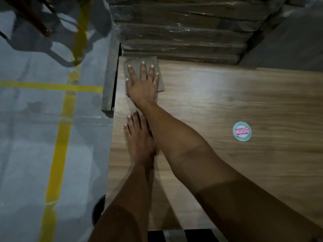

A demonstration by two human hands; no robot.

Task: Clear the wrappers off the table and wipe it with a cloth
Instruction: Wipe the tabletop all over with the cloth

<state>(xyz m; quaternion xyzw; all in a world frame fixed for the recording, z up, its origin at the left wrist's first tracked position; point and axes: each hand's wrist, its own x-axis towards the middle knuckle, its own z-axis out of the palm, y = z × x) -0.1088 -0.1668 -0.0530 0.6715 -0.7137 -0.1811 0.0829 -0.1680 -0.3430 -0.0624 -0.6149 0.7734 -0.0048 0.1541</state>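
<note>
- Your left hand lies flat on the table near the left edge, fingers straight, holding nothing; it looks like a brace.
- Your right hand crosses over it, palm down, fingers spread and straight, pressing the cloth, not pinching it.
- Cloth is at the far left corner, just before the wrapped stack; folded flat, grey-brown.
- Cloth looks soft, light and limp: it'll likely bunch if you push from one edge, so keep a flat palm in the middle.
- To lift it, pinch a free corner on the far side.
- No wrappers seen; a round sticker lies on the table well to the right, flat, maybe stuck.
</note>
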